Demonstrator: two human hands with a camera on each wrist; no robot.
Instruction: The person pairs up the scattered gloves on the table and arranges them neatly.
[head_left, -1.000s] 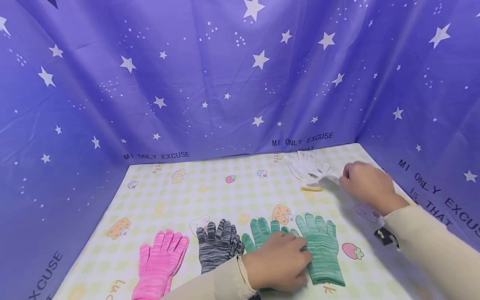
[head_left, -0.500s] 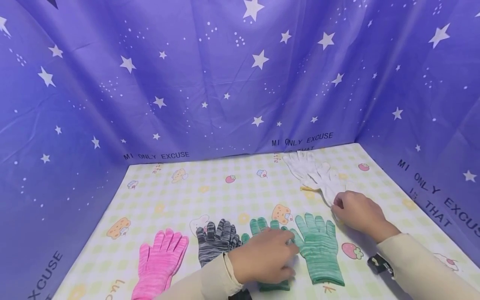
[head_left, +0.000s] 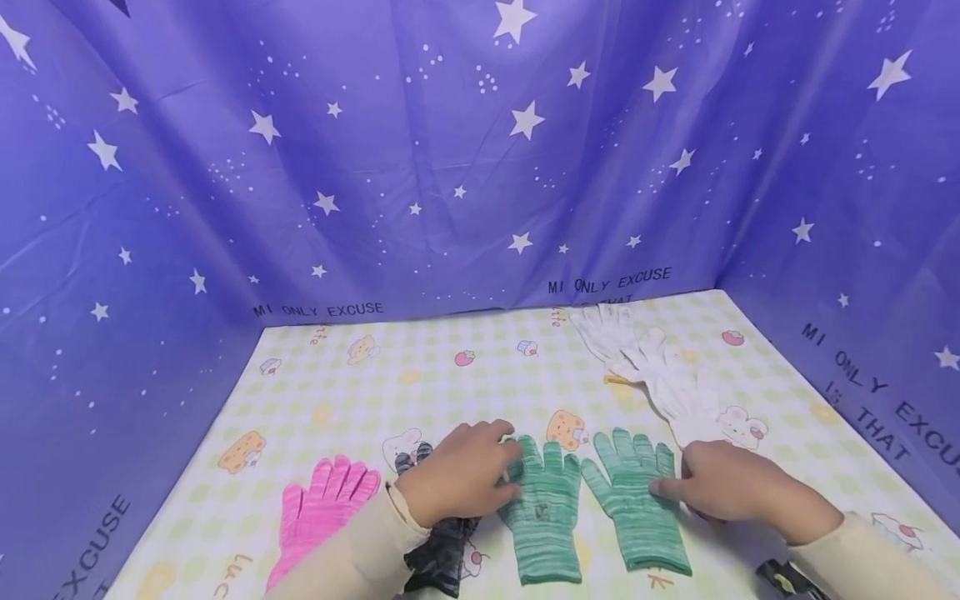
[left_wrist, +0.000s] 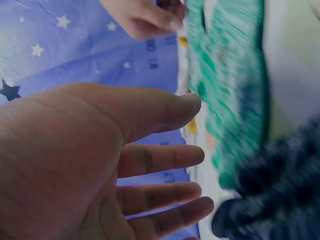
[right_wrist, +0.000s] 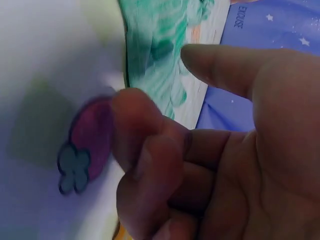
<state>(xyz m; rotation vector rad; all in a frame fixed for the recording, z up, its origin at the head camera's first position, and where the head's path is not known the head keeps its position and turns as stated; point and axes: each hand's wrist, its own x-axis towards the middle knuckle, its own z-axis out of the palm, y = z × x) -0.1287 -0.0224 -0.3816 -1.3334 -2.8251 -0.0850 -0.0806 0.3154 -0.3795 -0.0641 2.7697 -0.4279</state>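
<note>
My left hand (head_left: 465,475) is over the black-and-grey knit glove (head_left: 438,554), covering part of it. In the left wrist view its thumb and fingers (left_wrist: 160,160) are extended, with nothing between them. My right hand (head_left: 738,483) is at the right side of the right green glove (head_left: 637,508). Its thumb stands apart over that glove, and the other fingers (right_wrist: 150,170) bend loosely around nothing visible. Another green glove (head_left: 547,533) lies flat between the two hands. Overlapping white gloves (head_left: 660,375) stretch from the back of the table toward my right hand.
A pink glove (head_left: 326,508) lies at the left, partly behind my left sleeve (head_left: 352,550). The checked tablecloth (head_left: 442,400) has printed cartoon figures. Purple star-patterned curtains (head_left: 420,167) enclose the back and both sides.
My left hand has moved left from the green gloves to the black-and-grey glove. My right hand has come down from the white gloves to the right green glove; more white glove now shows.
</note>
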